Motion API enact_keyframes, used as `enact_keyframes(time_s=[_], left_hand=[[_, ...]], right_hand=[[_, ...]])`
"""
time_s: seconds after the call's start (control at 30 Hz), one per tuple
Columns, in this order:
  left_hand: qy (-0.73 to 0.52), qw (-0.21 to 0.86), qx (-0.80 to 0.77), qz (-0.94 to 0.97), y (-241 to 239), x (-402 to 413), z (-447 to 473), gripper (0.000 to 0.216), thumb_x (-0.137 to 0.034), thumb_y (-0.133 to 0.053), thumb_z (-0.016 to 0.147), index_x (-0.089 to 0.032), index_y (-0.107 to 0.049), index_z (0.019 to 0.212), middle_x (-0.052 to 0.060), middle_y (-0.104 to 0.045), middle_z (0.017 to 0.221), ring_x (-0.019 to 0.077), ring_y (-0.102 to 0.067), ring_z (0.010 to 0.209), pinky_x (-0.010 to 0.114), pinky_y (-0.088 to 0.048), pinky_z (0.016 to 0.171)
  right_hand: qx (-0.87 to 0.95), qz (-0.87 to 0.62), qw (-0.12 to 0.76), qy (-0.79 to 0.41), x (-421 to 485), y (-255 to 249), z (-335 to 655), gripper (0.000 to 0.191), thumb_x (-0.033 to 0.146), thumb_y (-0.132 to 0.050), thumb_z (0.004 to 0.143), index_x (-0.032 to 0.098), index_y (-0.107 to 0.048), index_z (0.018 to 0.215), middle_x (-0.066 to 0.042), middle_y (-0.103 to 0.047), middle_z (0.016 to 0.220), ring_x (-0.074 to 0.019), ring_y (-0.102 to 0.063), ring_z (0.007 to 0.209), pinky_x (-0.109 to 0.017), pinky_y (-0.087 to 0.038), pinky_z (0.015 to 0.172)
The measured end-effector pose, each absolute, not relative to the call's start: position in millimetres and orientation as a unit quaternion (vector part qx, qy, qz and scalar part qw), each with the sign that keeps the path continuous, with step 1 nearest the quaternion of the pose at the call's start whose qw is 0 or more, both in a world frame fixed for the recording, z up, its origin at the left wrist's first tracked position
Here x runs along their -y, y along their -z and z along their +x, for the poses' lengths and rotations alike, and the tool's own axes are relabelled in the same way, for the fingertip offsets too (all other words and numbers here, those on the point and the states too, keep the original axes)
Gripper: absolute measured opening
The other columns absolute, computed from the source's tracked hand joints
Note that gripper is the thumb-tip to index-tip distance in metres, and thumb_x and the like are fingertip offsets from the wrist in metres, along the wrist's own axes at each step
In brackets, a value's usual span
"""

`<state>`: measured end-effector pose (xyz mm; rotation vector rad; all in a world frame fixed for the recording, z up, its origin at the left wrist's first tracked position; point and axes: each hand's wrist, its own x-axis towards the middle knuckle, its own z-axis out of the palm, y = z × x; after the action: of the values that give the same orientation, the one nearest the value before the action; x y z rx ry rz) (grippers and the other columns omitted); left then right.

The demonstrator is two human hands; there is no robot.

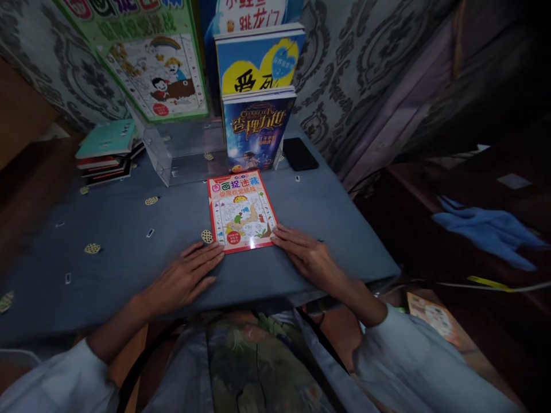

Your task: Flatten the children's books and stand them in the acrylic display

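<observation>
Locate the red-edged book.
Near the head view's centre, the red-edged book lies between the left hand and right hand, before the standing navy book.

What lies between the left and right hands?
In the head view, the red-bordered picture book lies there, the left hand at its near left corner, the right hand at its near right.

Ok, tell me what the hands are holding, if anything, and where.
Nothing appears gripped: the red-bordered book lies on the table, the left hand touching its lower-left corner, the right hand its lower-right corner.
</observation>
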<state>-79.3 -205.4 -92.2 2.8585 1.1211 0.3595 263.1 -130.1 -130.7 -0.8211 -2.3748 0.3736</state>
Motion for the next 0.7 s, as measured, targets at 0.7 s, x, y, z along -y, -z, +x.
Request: enact_keyframes(time_s=[0.7], left_hand=[[-0.105,-0.017,-0.309,0.945,106,158,16,0.052,-0.045,-0.034,0.107,-0.011,-0.049,0.144,0.016,-0.057,0.146,0.0232,-0.048,0.141,0.042,-0.037,0.116]], right_hand=[[0.890,-0.276,0.343,-0.117,131,126,264,0.042,0.008,-0.044,0.098,0.021,-0.063,0.133,-0.012,-0.068,0.133,-0.0211,-0.060,0.130,-0.044,-0.054,0.107]])
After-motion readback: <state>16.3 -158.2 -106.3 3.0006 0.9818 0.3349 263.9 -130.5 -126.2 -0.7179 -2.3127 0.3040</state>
